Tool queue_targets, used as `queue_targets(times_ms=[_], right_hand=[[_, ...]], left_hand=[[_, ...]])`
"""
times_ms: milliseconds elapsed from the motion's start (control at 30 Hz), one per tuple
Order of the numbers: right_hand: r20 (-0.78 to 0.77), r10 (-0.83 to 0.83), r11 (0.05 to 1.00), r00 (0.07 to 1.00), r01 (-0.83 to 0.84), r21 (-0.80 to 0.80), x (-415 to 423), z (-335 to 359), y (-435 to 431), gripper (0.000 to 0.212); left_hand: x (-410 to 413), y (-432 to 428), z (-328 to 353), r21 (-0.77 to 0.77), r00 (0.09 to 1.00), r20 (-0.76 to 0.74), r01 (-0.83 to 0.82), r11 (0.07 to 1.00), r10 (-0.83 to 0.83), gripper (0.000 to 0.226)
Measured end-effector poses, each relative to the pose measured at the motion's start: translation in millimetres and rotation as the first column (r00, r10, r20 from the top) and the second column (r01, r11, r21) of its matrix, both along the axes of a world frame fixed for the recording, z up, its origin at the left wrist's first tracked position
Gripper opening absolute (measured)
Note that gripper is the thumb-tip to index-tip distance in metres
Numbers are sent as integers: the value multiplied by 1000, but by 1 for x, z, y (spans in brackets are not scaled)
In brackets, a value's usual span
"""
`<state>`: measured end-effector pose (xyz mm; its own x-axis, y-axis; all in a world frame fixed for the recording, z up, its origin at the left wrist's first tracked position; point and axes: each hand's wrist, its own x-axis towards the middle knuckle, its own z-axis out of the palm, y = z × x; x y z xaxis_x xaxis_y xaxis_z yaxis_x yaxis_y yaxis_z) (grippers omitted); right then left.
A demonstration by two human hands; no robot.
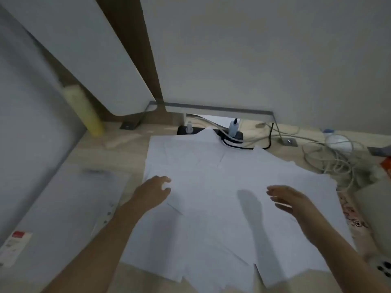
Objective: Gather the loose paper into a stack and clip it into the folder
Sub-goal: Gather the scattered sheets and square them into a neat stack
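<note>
Loose paper covers the desk. Left hand and right hand hover above it, fingers spread, holding nothing. The folder lies left.

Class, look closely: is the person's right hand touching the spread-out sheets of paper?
Cannot tell. The head view shows the right hand open above the loose paper, its shadow cast off to the left, but motion blur hides any gap or contact.
</note>
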<state>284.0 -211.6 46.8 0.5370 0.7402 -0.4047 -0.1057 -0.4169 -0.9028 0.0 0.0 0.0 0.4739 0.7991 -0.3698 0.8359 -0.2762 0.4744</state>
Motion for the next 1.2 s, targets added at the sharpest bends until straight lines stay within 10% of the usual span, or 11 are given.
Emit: queue_targets(times_ms=[200,467,800,900,1000,1200], right_hand=[[206,212,860,955,-83,-504,-8,-83,3,46],[441,421,798,792,-93,-595,12,-103,55,85],[494,671,619,552,-50,-784,20,-117,75,71],[362,652,550,666,-87,-831,28,-116,67,53],[272,368,687,889,-63,-724,33,-114,40,45],[324,67,729,944,175,-662,26,-107,-24,26]], left_hand=[[-52,-29,-67,-105,961,-171,-238,965,218,70],[-46,-28,-97,-20,852,-136,-513,858,506,102],[-50,-28,-98,78,828,-162,-531,844,536,53],[-58,-26,-93,84,859,-99,-496,864,503,42],[-65,-18,-80,-66,777,107,-617,784,620,51],[-54,-12,-53,-310,694,327,-562,766,642,34]])
